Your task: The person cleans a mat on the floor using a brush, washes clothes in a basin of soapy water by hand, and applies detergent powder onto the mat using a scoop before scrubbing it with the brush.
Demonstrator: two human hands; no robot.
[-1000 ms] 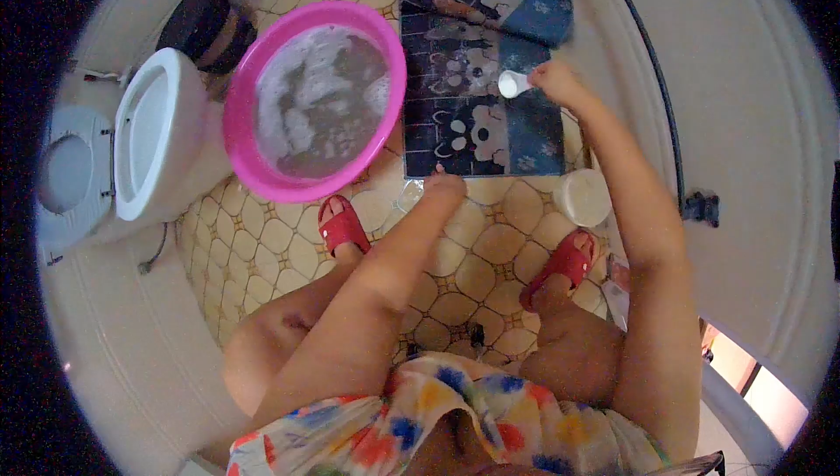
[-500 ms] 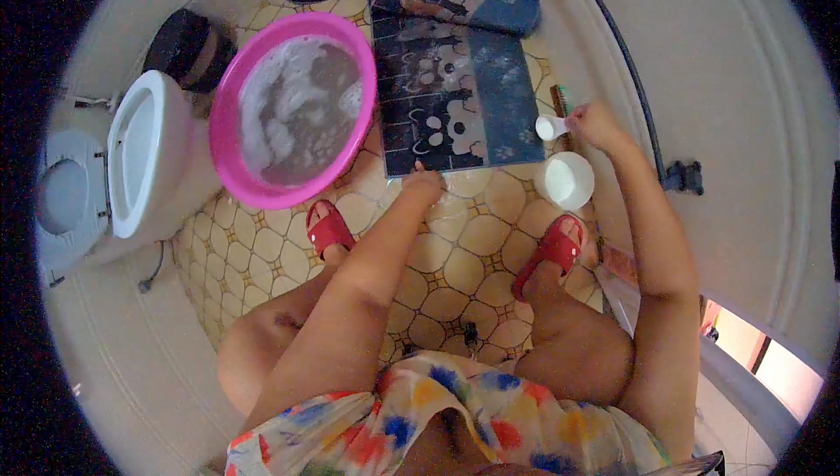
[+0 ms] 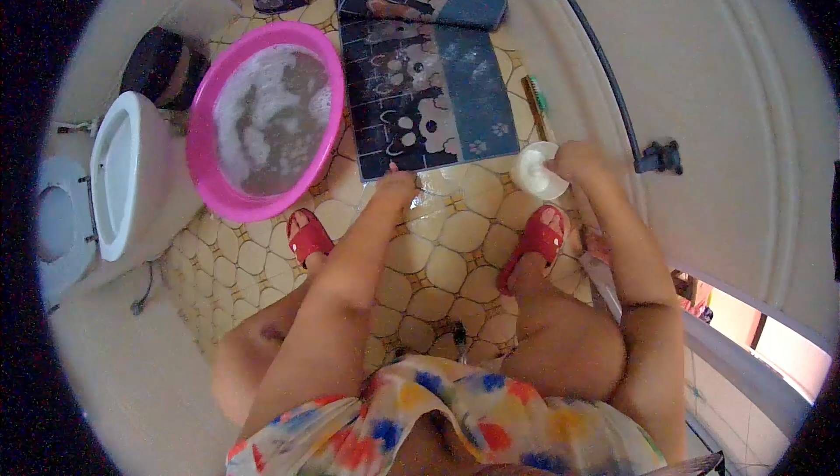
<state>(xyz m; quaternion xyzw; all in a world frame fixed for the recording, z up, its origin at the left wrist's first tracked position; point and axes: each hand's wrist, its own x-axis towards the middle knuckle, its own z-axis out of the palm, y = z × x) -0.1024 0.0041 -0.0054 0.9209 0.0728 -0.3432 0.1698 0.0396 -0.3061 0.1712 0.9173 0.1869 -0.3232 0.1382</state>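
A dark blue mat (image 3: 481,82) with dog figures lies on the tiled floor, its far end folded over. My left hand (image 3: 398,187) is at the mat's near edge, its fingers partly hidden around that edge. Over the right side of a round white tub (image 3: 527,180) is my right hand (image 3: 582,164), closed on a white scoop whose bowl is inside the tub and hard to make out. White material shows in the tub.
A pink basin (image 3: 199,165) of foamy water stands left of the mat. Beyond it are a toilet (image 3: 131,170) and a dark bin (image 3: 150,65). A brush (image 3: 535,104) lies right of the mat. A dark hose (image 3: 595,38) runs along the right wall.
My right hand has moved from above the mat, past the brush, down to the white tub with the scoop. My left hand stays at the mat's near edge. The view has shifted.
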